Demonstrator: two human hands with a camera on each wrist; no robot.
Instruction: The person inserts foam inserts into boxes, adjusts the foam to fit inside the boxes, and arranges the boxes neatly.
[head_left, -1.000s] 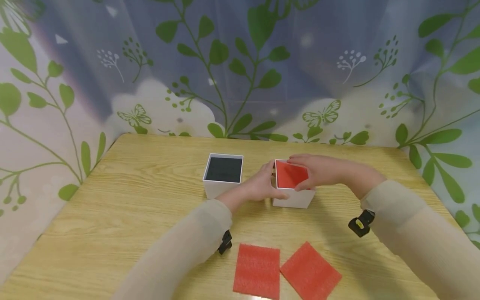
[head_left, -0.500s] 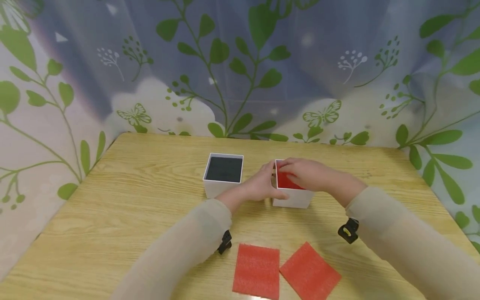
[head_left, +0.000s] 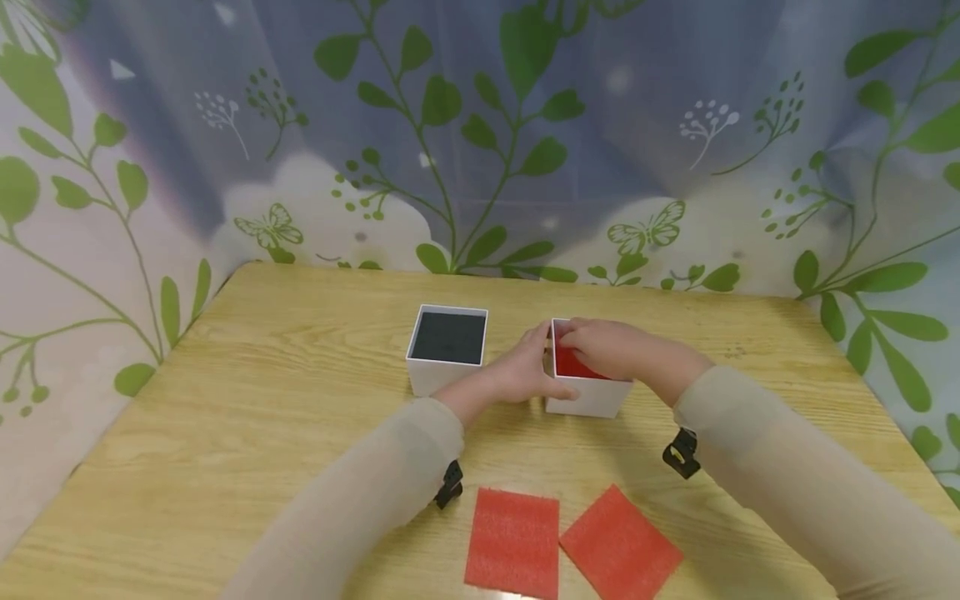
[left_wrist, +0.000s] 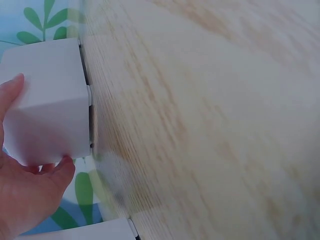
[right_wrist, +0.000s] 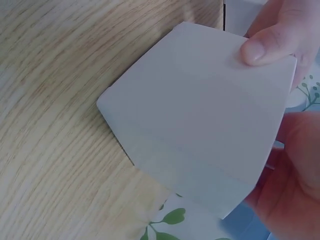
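A white square box [head_left: 583, 400] stands right of the table's middle, with a red square sheet [head_left: 572, 363] inside it. My left hand [head_left: 522, 371] grips this box from the left, thumb on the front wall and fingers along the left side, as the left wrist view also shows. My right hand [head_left: 611, 346] reaches over the right rim, its fingers down inside the box against the red sheet. The box wall [right_wrist: 200, 100] hides those fingertips in the right wrist view.
A second white box [head_left: 445, 377] holding a black square sheet [head_left: 450, 337] stands to the left. Two red squares [head_left: 513, 542] lie side by side at the table's near edge. A patterned curtain [head_left: 480, 167] hangs behind the wooden table [head_left: 262, 375].
The right hand has moved left and down into the box, and the red sheet sits lower there. My left hand has stayed on the box.
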